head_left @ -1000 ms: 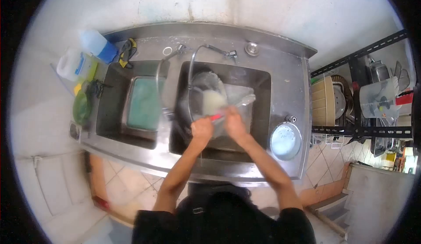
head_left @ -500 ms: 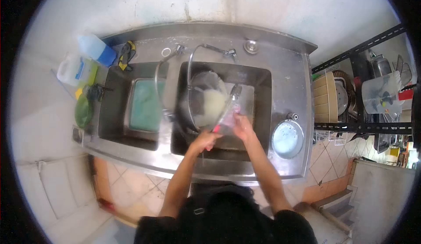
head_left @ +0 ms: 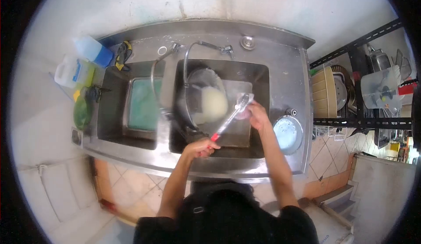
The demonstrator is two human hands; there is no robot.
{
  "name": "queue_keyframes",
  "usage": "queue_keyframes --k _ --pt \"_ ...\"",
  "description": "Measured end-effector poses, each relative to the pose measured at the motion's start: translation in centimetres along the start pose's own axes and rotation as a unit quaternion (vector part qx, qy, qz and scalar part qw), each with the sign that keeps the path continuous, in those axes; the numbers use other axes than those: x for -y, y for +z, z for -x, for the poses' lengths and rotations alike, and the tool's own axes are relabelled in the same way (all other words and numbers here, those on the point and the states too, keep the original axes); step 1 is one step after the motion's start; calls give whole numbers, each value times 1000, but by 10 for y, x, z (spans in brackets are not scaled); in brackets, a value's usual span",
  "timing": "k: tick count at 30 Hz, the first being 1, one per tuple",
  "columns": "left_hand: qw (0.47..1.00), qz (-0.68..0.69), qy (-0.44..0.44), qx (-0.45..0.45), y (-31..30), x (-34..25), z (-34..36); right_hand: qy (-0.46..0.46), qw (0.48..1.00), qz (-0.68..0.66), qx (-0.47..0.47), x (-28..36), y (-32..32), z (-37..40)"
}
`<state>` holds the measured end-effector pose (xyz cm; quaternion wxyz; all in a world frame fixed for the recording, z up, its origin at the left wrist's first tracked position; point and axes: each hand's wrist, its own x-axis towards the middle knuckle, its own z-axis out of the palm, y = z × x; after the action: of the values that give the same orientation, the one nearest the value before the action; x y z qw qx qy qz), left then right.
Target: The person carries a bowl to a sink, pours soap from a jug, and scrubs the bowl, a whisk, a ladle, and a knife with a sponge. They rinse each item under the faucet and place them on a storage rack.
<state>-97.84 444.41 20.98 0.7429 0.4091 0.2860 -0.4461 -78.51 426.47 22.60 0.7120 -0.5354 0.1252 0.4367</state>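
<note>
My left hand (head_left: pixel 201 148) is closed round the red handle of a long metal utensil (head_left: pixel 228 122), which slants up and away over the right sink basin. I cannot make out what kind of utensil it is. At its far end my right hand (head_left: pixel 258 115) grips a pinkish-white, soapy cloth or sponge (head_left: pixel 244 112) against the metal. Left of the utensil, a large round bowl (head_left: pixel 189 105) with cloudy, pale yellowish liquid or contents sits in the same basin (head_left: pixel 259 143). The bowl's near edge is hard to see.
The left basin holds a tray (head_left: pixel 144 101) of greenish water. Hose taps (head_left: pixel 186 64) arch over the basins. A tub of suds (head_left: pixel 287 134) stands on the right counter, and detergent jugs (head_left: pixel 70 72) at the left. A rack (head_left: pixel 364 123) of kitchenware is at the right.
My right hand and the cloth have moved right, with the utensil's far end swinging the same way. My left hand keeps its hold on the handle, slightly lower.
</note>
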Motion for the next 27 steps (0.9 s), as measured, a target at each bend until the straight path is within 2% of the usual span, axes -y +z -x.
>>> queue_keyframes --k 4,5,6,7,10,11,12,14,16,18,21,22,24,25,26,27 --pt "996 45 10 75 -2 0 2 -33 997 -61 30 -13 11 12" --pt "992 74 4 104 -2 0 4 -22 998 26 59 -31 10 13" --pt "992 76 4 103 -2 3 5 -12 990 113 89 -41 13 17" --pt "991 91 -2 103 -4 6 4 -16 987 124 101 -47 14 20" --pt "987 121 -19 108 -6 12 3 38 983 146 108 -30 7 16" --pt "984 132 -27 117 -6 13 2 46 992 72 91 5 29 42" --pt "984 134 -27 118 -5 14 3 48 992 72 90 -1 26 40" --pt "991 90 12 103 -3 12 6 -12 993 93 74 -16 19 29" --pt "987 114 -2 111 -4 11 4 4 984 125 127 -37 29 43" --pt "983 139 -13 117 -3 7 5 30 967 248 53 -49 49 61" --pt "987 133 -18 94 5 4 12 -3 943 328 54 -66 41 59" --pt "990 113 -8 84 7 3 15 -2 944 327 53 -66 34 59" --pt "993 94 -1 75 13 3 18 17 979 185 86 -34 44 79" --pt "996 71 9 51 15 2 19 -36 985 149 78 -45 31 61" --pt "998 50 19 26 17 1 20 -36 996 78 -14 -25 38 67" --pt "998 56 21 24 22 -3 26 -124 979 134 -94 -32 24 56"
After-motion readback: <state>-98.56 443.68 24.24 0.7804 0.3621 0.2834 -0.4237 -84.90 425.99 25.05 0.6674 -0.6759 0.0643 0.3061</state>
